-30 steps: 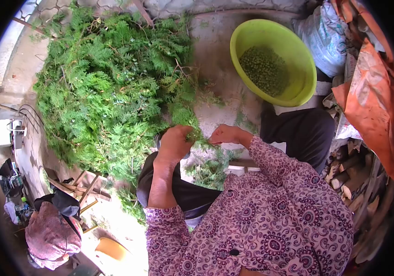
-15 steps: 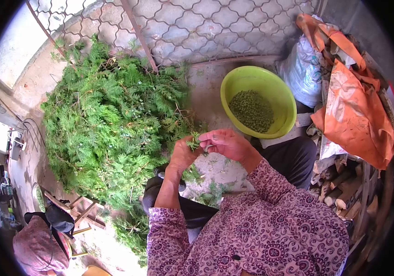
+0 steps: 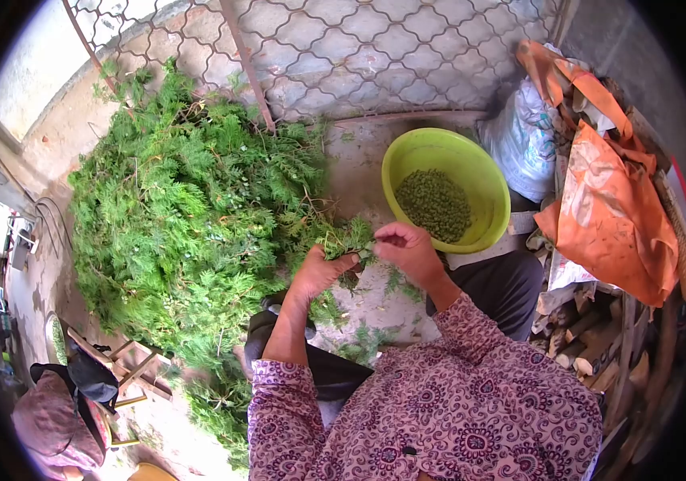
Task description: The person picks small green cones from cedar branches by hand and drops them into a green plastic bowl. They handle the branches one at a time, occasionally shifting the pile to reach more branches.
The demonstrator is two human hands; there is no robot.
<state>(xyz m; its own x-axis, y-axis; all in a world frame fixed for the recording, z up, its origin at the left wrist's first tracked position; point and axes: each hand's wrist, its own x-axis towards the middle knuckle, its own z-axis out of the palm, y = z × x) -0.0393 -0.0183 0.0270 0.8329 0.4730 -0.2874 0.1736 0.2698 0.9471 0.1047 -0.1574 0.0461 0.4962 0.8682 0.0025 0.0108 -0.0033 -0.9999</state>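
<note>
My left hand (image 3: 318, 273) is closed round a leafy evergreen sprig (image 3: 351, 237), with the thumb along its stem. Close beside it, my right hand (image 3: 408, 252) has thumb and forefinger pinched at the sprig's right edge. Whatever lies between those fingertips is too small to make out. Just beyond the right hand stands a yellow-green basin (image 3: 491, 232), partly filled with small green cones or berries (image 3: 433, 207). A large heap of evergreen branches (image 3: 174, 216) spreads on the left, reaching up to the left hand.
A metal lattice (image 3: 383, 56) runs along the back. On the right are a white sack (image 3: 523, 136), an orange bag (image 3: 611, 212) and stacked firewood (image 3: 591, 345). A wooden chair frame (image 3: 138, 365) and another person's patterned clothing (image 3: 58, 421) show at lower left. Loose clippings (image 3: 363, 345) lie between my legs.
More of a leafy sprig now shows above my left hand. My right fingers, stretched out before, are now curled in and slightly farther right. The view has shifted slightly.
</note>
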